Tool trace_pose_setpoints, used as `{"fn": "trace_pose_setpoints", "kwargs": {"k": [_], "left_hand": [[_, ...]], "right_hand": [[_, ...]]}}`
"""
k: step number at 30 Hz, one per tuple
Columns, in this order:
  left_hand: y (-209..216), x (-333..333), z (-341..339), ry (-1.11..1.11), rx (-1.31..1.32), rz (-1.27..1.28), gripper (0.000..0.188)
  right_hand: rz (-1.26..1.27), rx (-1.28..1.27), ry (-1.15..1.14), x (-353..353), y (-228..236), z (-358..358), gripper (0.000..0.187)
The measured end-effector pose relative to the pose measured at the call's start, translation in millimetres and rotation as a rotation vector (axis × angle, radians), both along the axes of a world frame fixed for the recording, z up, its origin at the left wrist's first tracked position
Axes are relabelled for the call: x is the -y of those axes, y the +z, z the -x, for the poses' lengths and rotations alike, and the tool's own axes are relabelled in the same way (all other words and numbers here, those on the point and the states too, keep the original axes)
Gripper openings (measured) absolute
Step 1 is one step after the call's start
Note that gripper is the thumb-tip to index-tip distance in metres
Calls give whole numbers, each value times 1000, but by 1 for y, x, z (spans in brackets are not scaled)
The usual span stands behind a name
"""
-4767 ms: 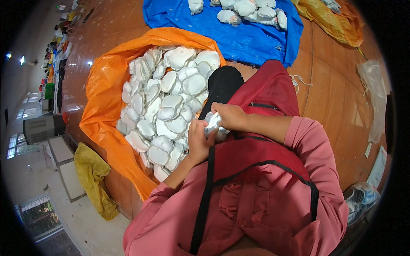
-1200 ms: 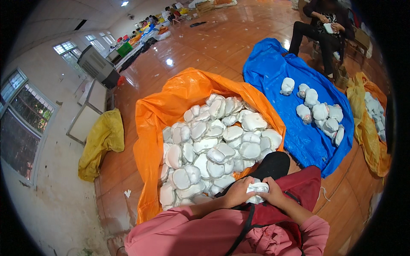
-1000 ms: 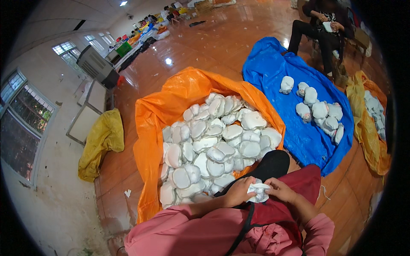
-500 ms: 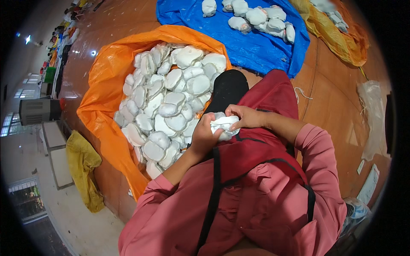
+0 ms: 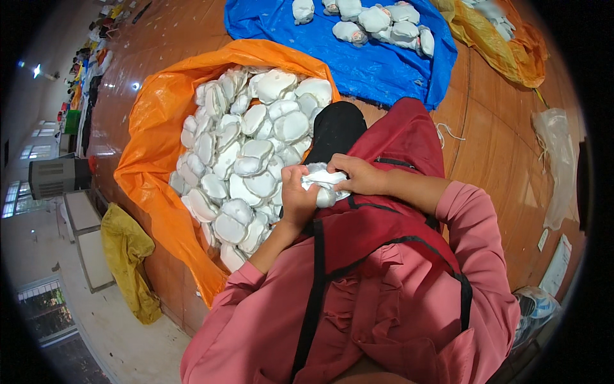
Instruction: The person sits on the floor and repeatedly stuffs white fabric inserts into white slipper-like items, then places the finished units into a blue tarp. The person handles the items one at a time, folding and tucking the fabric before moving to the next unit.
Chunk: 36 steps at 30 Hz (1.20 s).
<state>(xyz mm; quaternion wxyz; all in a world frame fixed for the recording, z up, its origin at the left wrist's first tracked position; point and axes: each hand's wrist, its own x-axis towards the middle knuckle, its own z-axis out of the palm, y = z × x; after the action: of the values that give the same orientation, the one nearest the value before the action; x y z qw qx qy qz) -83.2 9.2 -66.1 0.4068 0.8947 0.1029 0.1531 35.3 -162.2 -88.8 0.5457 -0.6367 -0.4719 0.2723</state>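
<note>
Over my lap I hold a small white padded cloth piece (image 5: pixel 326 177) between both hands. My left hand (image 5: pixel 298 197) is closed round its left side, with the thumb on the cloth. The fingers of my right hand (image 5: pixel 359 176) pinch its upper right edge, where the fabric is folded. Parts of the piece are hidden behind my fingers. Just left of my lap, many white oval padded pieces (image 5: pixel 256 157) lie heaped in an open orange sack (image 5: pixel 148 121), nearest to my left hand.
Beyond my knees a blue sheet (image 5: pixel 281 32) carries several white bundles (image 5: pixel 374 20). A yellow-orange sack (image 5: pixel 521 67) with white pieces lies at the far right. On the right are clear plastic (image 5: pixel 555 169) and a white string (image 5: pixel 451 132). A mustard cloth (image 5: pixel 125 240) hangs at left.
Both hands stay on the white padded piece and shift their fingers slightly, opening its folded edge a little wider. The whole view has shifted a little.
</note>
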Motion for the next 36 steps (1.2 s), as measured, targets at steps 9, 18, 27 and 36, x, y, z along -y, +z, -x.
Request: {"fn": "trace_pose_setpoints", "kwargs": {"k": [9, 18, 27, 36], "left_hand": [[-51, -20, 9, 123, 27, -16, 37], [5, 6, -4, 97, 57, -88, 26], [6, -1, -7, 149, -22, -79, 22], [13, -9, -8, 124, -303, 48, 35]], "right_hand": [[-37, -62, -267, -28, -51, 13, 35], [91, -75, -375, -41, -35, 12, 32], [-57, 183, -360, -24, -17, 20, 25], [-91, 129, -191, -15, -8, 20, 29]]}}
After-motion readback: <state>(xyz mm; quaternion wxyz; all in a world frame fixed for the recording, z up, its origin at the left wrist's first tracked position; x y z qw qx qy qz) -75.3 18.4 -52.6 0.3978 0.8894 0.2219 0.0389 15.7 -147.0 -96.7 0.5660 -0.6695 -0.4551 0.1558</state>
